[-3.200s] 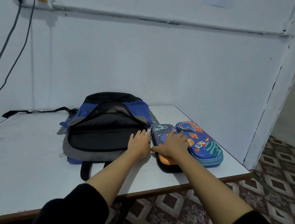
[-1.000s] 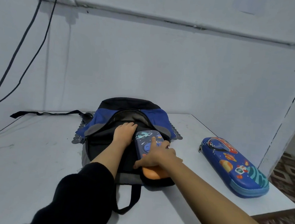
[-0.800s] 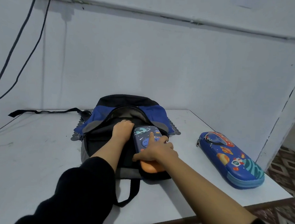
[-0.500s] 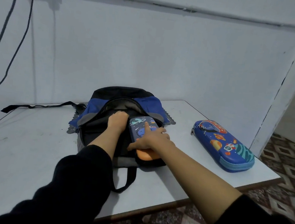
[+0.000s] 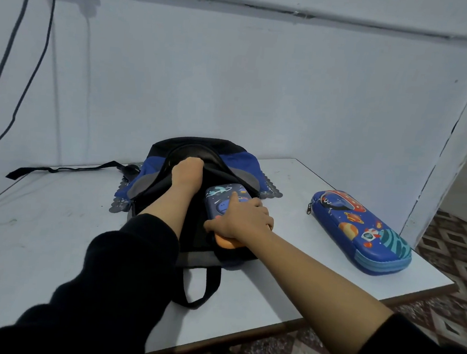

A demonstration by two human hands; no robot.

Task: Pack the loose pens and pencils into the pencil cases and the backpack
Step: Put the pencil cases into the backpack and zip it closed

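Two hands meet at the backpack in mid-frame. The left hand reaches into its open mouth, fingers hidden under the flap, so its grip cannot be told. Just right of it, the right hand clasps the dark pencil case, thumb on one side, fingers over the other. Its long axis points up-frame into the opening, far end inside, so the push runs straight ahead. Well apart at right, the blue pencil case lies on the table, nearer the right hand.

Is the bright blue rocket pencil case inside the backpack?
No, the rocket pencil case lies on the table, apart from the backpack.
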